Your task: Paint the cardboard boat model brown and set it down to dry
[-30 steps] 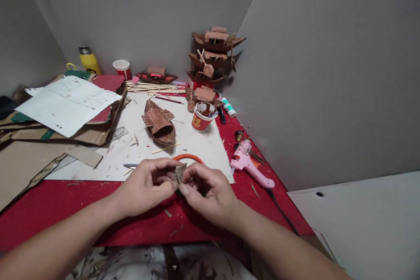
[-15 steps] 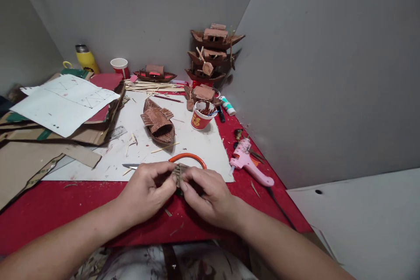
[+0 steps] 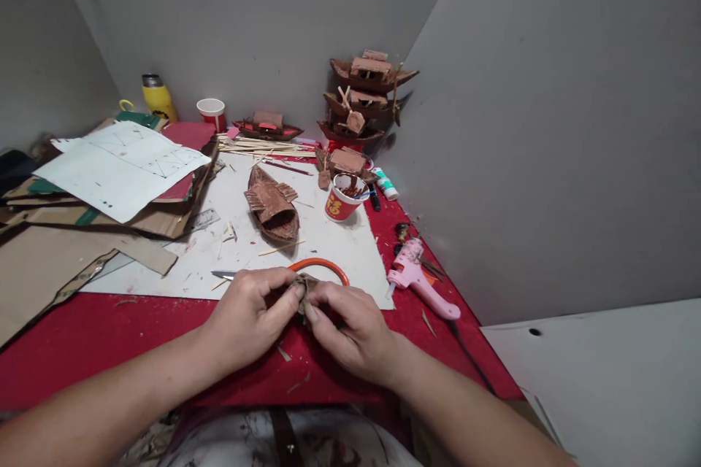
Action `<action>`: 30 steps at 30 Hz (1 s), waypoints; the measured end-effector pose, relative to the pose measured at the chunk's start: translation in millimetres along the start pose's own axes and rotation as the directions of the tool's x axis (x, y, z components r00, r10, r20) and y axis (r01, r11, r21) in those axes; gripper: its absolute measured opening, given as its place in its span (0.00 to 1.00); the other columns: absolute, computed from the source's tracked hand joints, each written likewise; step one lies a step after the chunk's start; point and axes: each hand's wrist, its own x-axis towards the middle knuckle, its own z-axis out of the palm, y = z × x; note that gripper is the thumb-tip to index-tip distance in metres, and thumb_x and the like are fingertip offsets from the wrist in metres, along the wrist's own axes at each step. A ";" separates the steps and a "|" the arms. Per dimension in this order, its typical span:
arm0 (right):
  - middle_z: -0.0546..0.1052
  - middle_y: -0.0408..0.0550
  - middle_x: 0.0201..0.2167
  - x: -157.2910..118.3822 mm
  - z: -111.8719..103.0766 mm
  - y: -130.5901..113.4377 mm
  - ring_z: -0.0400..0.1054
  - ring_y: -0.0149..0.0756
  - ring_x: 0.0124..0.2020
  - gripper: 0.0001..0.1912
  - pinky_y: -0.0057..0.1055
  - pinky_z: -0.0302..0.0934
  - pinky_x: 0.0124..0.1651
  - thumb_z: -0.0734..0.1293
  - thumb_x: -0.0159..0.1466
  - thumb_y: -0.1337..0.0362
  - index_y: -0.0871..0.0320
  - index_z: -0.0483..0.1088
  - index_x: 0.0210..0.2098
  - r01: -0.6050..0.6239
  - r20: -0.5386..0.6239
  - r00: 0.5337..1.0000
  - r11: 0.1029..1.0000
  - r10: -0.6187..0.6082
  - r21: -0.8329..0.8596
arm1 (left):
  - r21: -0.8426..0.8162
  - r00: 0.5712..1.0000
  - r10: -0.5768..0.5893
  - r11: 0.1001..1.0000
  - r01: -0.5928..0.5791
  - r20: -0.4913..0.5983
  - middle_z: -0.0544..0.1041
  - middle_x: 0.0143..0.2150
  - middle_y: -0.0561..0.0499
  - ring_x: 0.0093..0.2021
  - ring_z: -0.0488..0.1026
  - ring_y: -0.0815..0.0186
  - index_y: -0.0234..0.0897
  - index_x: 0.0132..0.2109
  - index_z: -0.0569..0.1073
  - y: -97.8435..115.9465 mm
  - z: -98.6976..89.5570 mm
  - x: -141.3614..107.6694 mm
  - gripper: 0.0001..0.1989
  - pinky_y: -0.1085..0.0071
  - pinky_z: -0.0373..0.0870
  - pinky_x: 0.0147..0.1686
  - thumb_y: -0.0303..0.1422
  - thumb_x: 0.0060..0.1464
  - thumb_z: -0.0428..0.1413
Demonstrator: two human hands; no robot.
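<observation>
Between my fingertips is a small grey-brown piece that looks like ridged cardboard; most of it is covered by my fingers. My left hand pinches it from the left, and my right hand pinches it from the right. Just beyond my hands lie scissors with an orange handle, their blades poking out past my left hand. Farther back on the white sheet rests a brown model boat with an arched cabin and ribbed flaps at its sides.
A pink glue gun lies at the right edge of the red tabletop. Behind the boat stand a red paper cup of brown paint and stacked model boats. Cardboard and a drawing are piled at left, near thin wooden sticks.
The view has shifted slightly, so the table things sit a little farther right. The piece between my fingers has turned, and its ridges show less. Both hands keep their pinch.
</observation>
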 end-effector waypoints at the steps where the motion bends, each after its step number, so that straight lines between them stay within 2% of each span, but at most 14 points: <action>1: 0.72 0.42 0.24 -1.5 -1.6 -1.5 0.65 0.31 0.24 0.07 0.27 0.61 0.29 0.61 0.66 0.71 0.54 0.64 0.33 -0.031 0.001 1.000 0.999 0.031 0.035 | -0.020 1.000 -0.008 1.000 0.008 -0.005 0.76 0.25 0.52 0.27 0.71 0.68 0.35 0.31 0.76 -0.3 -1.5 1.0 0.12 0.74 0.67 0.31 0.33 0.60 0.52; 4: 0.73 0.42 0.23 -10.4 -7.9 -8.3 0.67 0.32 0.22 0.07 0.29 0.63 0.29 0.61 0.67 0.70 0.53 0.66 0.34 -0.067 -0.058 0.995 0.978 0.080 0.198 | -0.217 0.987 -0.136 0.969 0.115 -0.082 0.77 0.27 0.52 0.27 0.73 0.67 0.36 0.33 0.75 -5.1 -10.1 8.7 0.12 0.73 0.69 0.29 0.39 0.59 0.55; 7: 0.76 0.46 0.25 -18.8 -13.7 -13.7 0.72 0.38 0.26 0.05 0.35 0.67 0.33 0.61 0.69 0.65 0.50 0.67 0.39 0.059 -0.220 0.975 0.970 -0.006 0.235 | -0.380 0.939 -0.319 0.891 0.250 -0.130 0.75 0.21 0.54 0.22 0.72 0.68 0.36 0.29 0.71 -13.0 -19.5 19.0 0.16 0.75 0.68 0.24 0.45 0.53 0.61; 9: 0.77 0.47 0.25 -18.7 -14.6 -14.5 0.73 0.39 0.27 0.06 0.36 0.67 0.34 0.59 0.70 0.65 0.50 0.67 0.43 0.143 -0.224 0.971 0.962 -0.090 0.232 | -0.472 0.931 -0.353 0.838 0.273 -0.089 0.75 0.20 0.53 0.21 0.73 0.68 0.35 0.30 0.73 -16.0 -22.4 23.4 0.18 0.74 0.71 0.26 0.46 0.50 0.63; 11: 0.77 0.47 0.25 -13.5 -12.4 -13.7 0.73 0.38 0.26 0.07 0.34 0.65 0.32 0.59 0.70 0.66 0.51 0.67 0.43 0.217 -0.047 0.976 0.943 -0.212 0.254 | -0.536 0.928 -0.371 0.792 0.293 -0.041 0.77 0.23 0.52 0.22 0.74 0.69 0.34 0.33 0.74 -16.1 -22.1 25.1 0.19 0.73 0.73 0.27 0.47 0.48 0.65; 12: 0.78 0.47 0.25 -9.9 -10.5 -13.1 0.72 0.37 0.26 0.06 0.33 0.64 0.31 0.59 0.70 0.65 0.52 0.67 0.41 0.246 0.083 0.957 0.933 -0.276 0.263 | -0.553 0.926 -0.377 0.776 0.302 -0.025 0.78 0.24 0.52 0.22 0.74 0.69 0.33 0.34 0.75 -15.6 -21.3 25.3 0.20 0.73 0.73 0.27 0.47 0.47 0.65; 14: 0.78 0.48 0.25 -3.4 -6.5 -12.1 0.72 0.35 0.25 0.07 0.31 0.62 0.30 0.62 0.69 0.61 0.54 0.67 0.34 0.287 0.310 0.883 0.928 -0.353 0.239 | -0.568 0.922 -0.387 0.760 0.317 -0.003 0.80 0.27 0.50 0.22 0.74 0.70 0.33 0.36 0.75 -14.3 -19.7 25.1 0.21 0.74 0.72 0.26 0.47 0.47 0.65; 16: 0.78 0.48 0.26 -0.6 -3.9 -11.8 0.72 0.34 0.27 0.12 0.30 0.62 0.30 0.64 0.69 0.60 0.55 0.66 0.29 0.285 0.365 0.866 0.938 -0.341 0.200 | -0.570 0.922 -0.388 0.754 0.327 0.016 0.81 0.27 0.49 0.21 0.74 0.70 0.33 0.37 0.74 -13.8 -19.0 24.8 0.21 0.75 0.72 0.25 0.48 0.48 0.65; 19: 0.77 0.46 0.26 -2.8 -4.8 -12.4 0.72 0.32 0.28 0.08 0.27 0.63 0.32 0.65 0.68 0.65 0.56 0.66 0.31 0.133 0.211 0.960 0.961 -0.186 0.242 | -0.570 0.927 -0.374 0.756 0.321 0.025 0.80 0.24 0.49 0.19 0.73 0.71 0.33 0.37 0.72 -14.5 -19.0 24.4 0.22 0.76 0.70 0.23 0.48 0.48 0.64; 21: 0.76 0.45 0.27 -4.0 -7.5 -12.1 0.71 0.31 0.27 0.04 0.26 0.64 0.32 0.66 0.66 0.65 0.56 0.67 0.34 -0.073 0.064 0.996 0.946 0.055 0.315 | -0.564 0.933 -0.358 0.764 0.313 0.033 0.80 0.23 0.50 0.18 0.72 0.71 0.34 0.38 0.72 -15.2 -19.0 23.7 0.21 0.77 0.69 0.22 0.48 0.50 0.64; 22: 0.76 0.44 0.27 -3.4 -9.0 -11.4 0.70 0.30 0.26 0.04 0.26 0.64 0.30 0.67 0.66 0.63 0.56 0.67 0.36 -0.182 -0.010 0.980 0.914 0.199 0.362 | -0.558 0.935 -0.351 0.769 0.314 0.043 0.79 0.23 0.51 0.18 0.72 0.71 0.34 0.38 0.72 -15.4 -18.7 23.0 0.21 0.76 0.69 0.22 0.48 0.50 0.63; 25: 0.74 0.43 0.29 4.5 -12.0 -6.1 0.68 0.29 0.24 0.12 0.25 0.63 0.26 0.67 0.65 0.55 0.56 0.68 0.42 -0.391 -0.132 0.838 0.751 0.530 0.533 | -0.505 0.946 -0.311 0.805 0.311 0.088 0.79 0.23 0.52 0.19 0.71 0.72 0.34 0.39 0.73 -14.3 -16.9 19.4 0.19 0.76 0.68 0.23 0.47 0.53 0.61; 27: 0.73 0.42 0.28 11.6 -12.4 -1.4 0.67 0.29 0.24 0.18 0.24 0.62 0.24 0.69 0.63 0.51 0.57 0.68 0.43 -0.451 -0.086 0.784 0.660 0.615 0.601 | -0.449 0.957 -0.263 0.845 0.289 0.123 0.78 0.24 0.52 0.20 0.71 0.72 0.34 0.38 0.73 -12.3 -14.6 15.9 0.19 0.76 0.67 0.24 0.47 0.55 0.60; 30: 0.70 0.39 0.24 18.4 -10.4 3.7 0.63 0.27 0.21 0.20 0.23 0.58 0.23 0.70 0.60 0.47 0.58 0.69 0.38 -0.530 0.057 0.777 0.601 0.627 0.598 | -0.363 0.967 -0.195 0.899 0.243 0.165 0.76 0.23 0.53 0.20 0.70 0.72 0.34 0.35 0.72 -8.9 -10.3 10.8 0.18 0.76 0.66 0.24 0.47 0.56 0.59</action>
